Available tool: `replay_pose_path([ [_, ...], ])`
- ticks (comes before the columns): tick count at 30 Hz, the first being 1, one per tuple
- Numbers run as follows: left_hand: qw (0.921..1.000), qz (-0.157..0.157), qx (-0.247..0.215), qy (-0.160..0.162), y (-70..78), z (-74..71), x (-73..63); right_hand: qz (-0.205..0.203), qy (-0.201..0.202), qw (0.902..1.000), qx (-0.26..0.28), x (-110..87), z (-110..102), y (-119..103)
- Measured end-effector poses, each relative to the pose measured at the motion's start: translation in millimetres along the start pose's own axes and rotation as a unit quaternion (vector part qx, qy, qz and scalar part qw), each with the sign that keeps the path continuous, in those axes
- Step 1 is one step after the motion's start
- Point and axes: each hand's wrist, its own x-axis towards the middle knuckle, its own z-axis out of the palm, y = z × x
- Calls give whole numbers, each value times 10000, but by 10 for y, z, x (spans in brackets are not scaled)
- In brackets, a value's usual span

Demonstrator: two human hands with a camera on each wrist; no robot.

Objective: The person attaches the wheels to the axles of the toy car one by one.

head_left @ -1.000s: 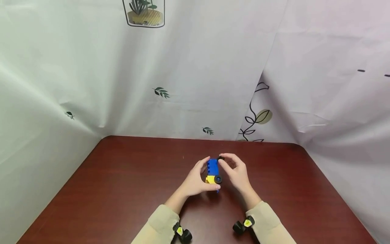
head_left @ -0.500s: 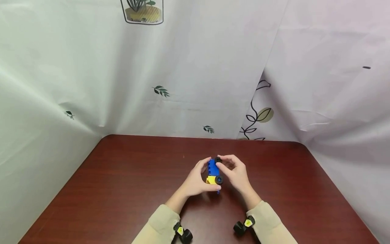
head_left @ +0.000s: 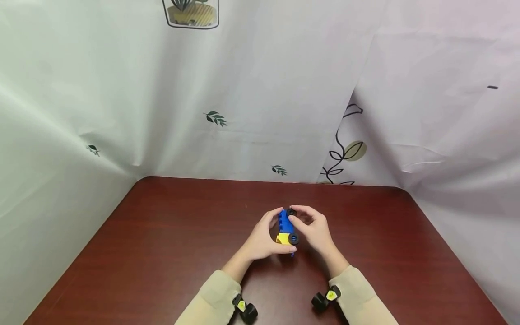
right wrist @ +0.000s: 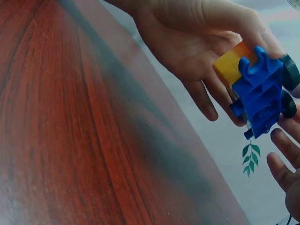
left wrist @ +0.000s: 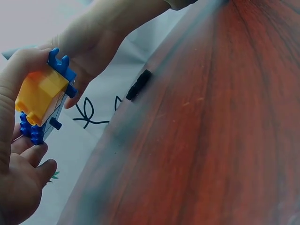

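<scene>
Held over the table is a toy block car [head_left: 285, 224], with a blue body and a yellow block [left wrist: 41, 93] at its near end. My left hand [head_left: 259, 240] grips it lengthwise, thumb on the near end and fingertips on the far end. One black wheel [head_left: 293, 239] sits at the near right side. Thumb and forefinger of my right hand [head_left: 314, 228] pinch a second black wheel [head_left: 291, 212] against the far right side. A blue hook [right wrist: 254, 63] and bare blue pegs [left wrist: 55, 123] show on the car in the wrist views.
The dark red wooden table [head_left: 183, 234] runs back to a white printed cloth [head_left: 243, 90]. A black elongated thing [left wrist: 139, 85] shows at the table edge in the left wrist view. Black cameras [head_left: 321, 301] are strapped to both wrists.
My right hand has brought the wheel from just beside the car's far end onto its right side, turning its face into view. The left hand keeps its grip on the car.
</scene>
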Motion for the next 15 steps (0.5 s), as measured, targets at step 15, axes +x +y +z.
replay_pose_path([
  [15, 9993, 313, 218, 58, -14, 92, -11, 2239, -264, 9613, 1581, 28, 46, -73],
])
